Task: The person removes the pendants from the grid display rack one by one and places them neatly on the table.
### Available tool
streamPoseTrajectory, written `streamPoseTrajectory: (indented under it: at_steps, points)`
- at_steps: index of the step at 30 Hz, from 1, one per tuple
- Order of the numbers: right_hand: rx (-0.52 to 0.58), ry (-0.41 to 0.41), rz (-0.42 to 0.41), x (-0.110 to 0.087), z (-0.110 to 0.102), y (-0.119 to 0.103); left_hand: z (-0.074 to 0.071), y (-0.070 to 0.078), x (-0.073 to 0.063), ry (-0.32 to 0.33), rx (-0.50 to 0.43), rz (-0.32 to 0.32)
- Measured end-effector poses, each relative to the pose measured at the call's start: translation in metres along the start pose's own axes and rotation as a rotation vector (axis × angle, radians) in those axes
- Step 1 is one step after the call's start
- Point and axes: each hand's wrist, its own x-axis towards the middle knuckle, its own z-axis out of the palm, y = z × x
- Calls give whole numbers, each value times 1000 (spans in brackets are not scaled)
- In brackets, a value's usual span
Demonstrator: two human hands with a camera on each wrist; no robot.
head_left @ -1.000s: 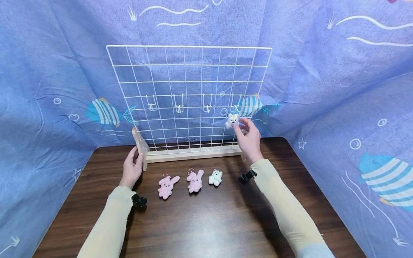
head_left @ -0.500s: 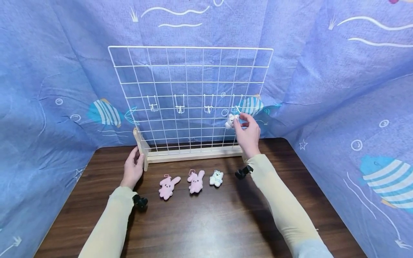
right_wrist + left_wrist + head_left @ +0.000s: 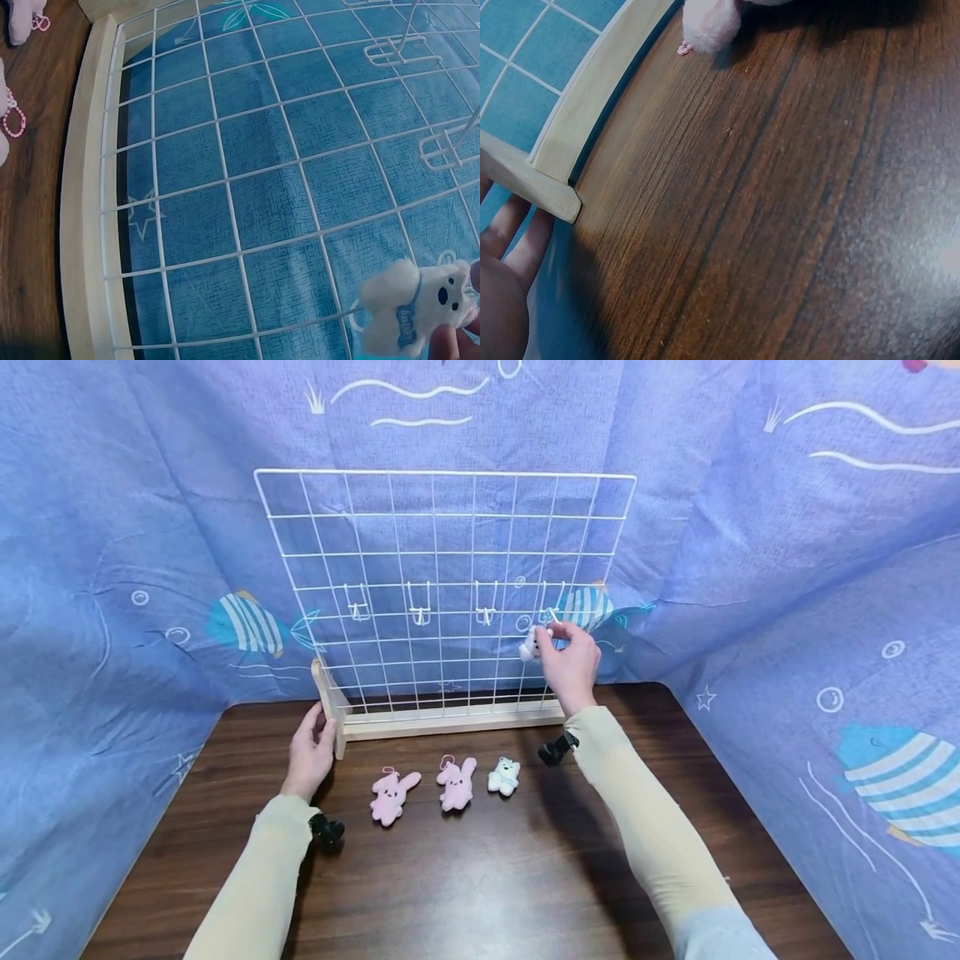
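My right hand [image 3: 572, 664] pinches a small white plush bear keychain [image 3: 403, 306] by its head, between thumb and fingers. The bear wears a blue scarf and sits in front of the white wire grid [image 3: 453, 554], just below the rightmost hook [image 3: 550, 613]. In the head view the fingers partly cover it. At the grid's left end, my left hand [image 3: 311, 752] holds the upright wooden end piece [image 3: 327, 706] of the stand, with fingertips partly behind the wood in the left wrist view [image 3: 521, 236].
Two pink plush rabbits [image 3: 388, 797] and another white plush bear [image 3: 504, 776] lie in a row on the dark wooden table [image 3: 450, 885]. Several white hooks [image 3: 420, 615] hang across the grid. Blue fish-patterned cloth [image 3: 750, 610] surrounds the table.
The right hand has shifted slightly left and turned the bear, so its face is now mostly covered by the thumb. The left hand stays at the stand.
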Motion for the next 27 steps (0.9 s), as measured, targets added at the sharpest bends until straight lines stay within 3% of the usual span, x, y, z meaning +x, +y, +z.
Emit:
streamPoseTrajectory:
  at_steps: [11, 27]
  points:
    - [-5, 4, 72, 2, -1, -4, 0, 1, 0, -9, -25, 14]
    - [145, -17, 15, -2, -16, -2, 0, 2, 0, -11, -41, 26]
